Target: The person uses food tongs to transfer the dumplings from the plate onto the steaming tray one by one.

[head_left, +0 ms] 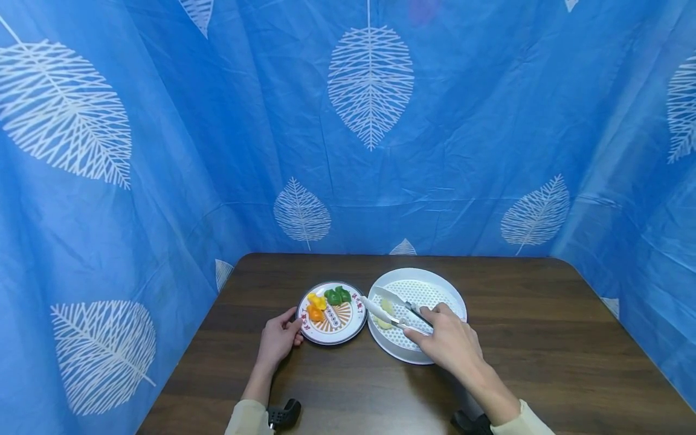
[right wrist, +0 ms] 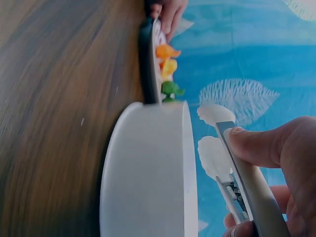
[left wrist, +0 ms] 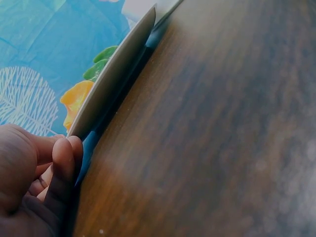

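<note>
Table (head_left: pixel 544 344), wood-grained; near edge out of view. Patterned plate (head_left: pixel 352 326) sits nearer the table's left edge than its right; white tub (head_left: pixel 405 354) with perforated base about midway between those edges, just beside the plate, perhaps to shorten any reach between them. Left hand (head_left: pixel 280 339): thumb and fingers pinch the plate's left rim, probably to steady it; cannot tell whether that rim is raised. Orange piece (head_left: pixel 315 313), yellow piece (head_left: pixel 317 300) and green pieces (head_left: pixel 337 296), pepper-like, bunched on the plate's far-left half. Right hand (head_left: pixel 454 339) grips the tongs (right wrist: pixel 249 177), thumb against one arm, fingers at the other; arms spread, nothing seen between the tips from the right wrist. Held slantwise over the tub's left side, seemingly to bring the tips near the pale pieces (head_left: pixel 383 324) there
</note>
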